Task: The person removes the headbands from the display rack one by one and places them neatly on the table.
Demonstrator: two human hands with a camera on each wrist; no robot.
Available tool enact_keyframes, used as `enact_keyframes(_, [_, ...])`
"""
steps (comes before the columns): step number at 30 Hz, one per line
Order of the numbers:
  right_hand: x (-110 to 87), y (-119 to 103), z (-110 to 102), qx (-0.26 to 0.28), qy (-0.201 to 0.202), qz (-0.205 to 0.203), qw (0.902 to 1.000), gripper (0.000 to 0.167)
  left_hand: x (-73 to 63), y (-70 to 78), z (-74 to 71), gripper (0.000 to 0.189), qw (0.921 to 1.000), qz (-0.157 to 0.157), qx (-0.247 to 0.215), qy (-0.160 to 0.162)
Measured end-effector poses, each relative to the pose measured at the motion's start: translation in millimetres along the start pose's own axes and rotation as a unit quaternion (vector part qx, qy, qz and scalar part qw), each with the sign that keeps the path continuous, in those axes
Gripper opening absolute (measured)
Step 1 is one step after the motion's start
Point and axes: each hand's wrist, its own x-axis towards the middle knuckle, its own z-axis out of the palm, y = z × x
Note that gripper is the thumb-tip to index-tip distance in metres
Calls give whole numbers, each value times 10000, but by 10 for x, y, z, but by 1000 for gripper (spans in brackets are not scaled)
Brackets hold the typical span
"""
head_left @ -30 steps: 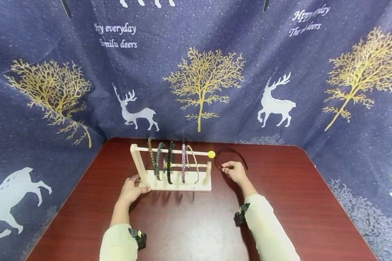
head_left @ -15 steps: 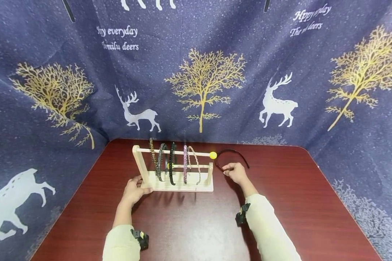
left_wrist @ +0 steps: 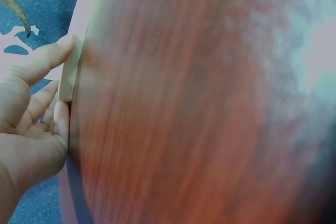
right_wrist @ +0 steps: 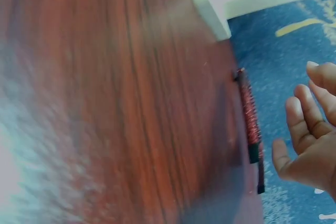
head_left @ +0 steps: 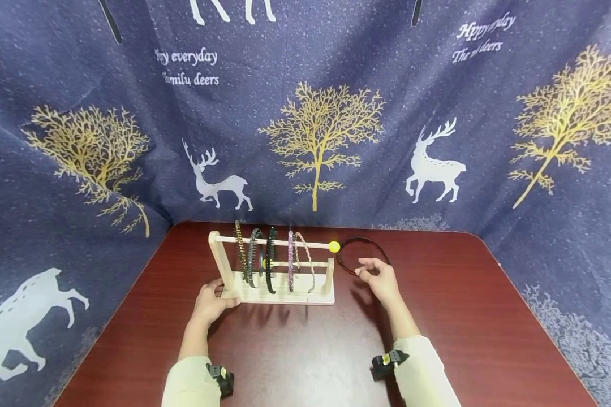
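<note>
A pale wooden rack [head_left: 313,297] with two bars tipped by yellow knobs stands on the table. My left hand [head_left: 209,304] grips the left end of its base, thumb along the front edge, as the left wrist view also shows. Several headbands hang on the bars: gold spiked, dark ones, a pink glitter one [head_left: 291,263] and a pale braided one [head_left: 309,264]. Right of the rack, a dark red glitter headband [right_wrist: 250,116] lies on the table. Beside it is my right hand [head_left: 383,281], fingers loosely spread and apart from the band in the right wrist view.
The reddish-brown wooden table [head_left: 295,362] ends at the back against a dark blue cloth [head_left: 265,102] printed with deer and trees. The yellow knob [head_left: 334,247] of the upper bar sticks out close to the red headband.
My right hand has let go of the red headband and drawn back slightly to the right. My left hand keeps its grip on the rack base. The head view has tilted slightly.
</note>
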Motion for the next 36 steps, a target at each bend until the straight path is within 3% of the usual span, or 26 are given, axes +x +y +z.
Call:
enact_keyframes(6, [-133, -169, -5, 615, -197, -3, 9979, 34, 4, 3, -3, 75, 10000, 15, -40, 16])
enact_keyframes(21, [-433, -481, 87, 1258, -339, -223, 9912, 35, 11, -20, -2, 75, 10000, -64, -39, 10])
enact_keyframes(36, [-585, -544, 262, 1628, -580, -865, 9811, 38, 4, -18, 13, 75, 9999, -67, 113, 68])
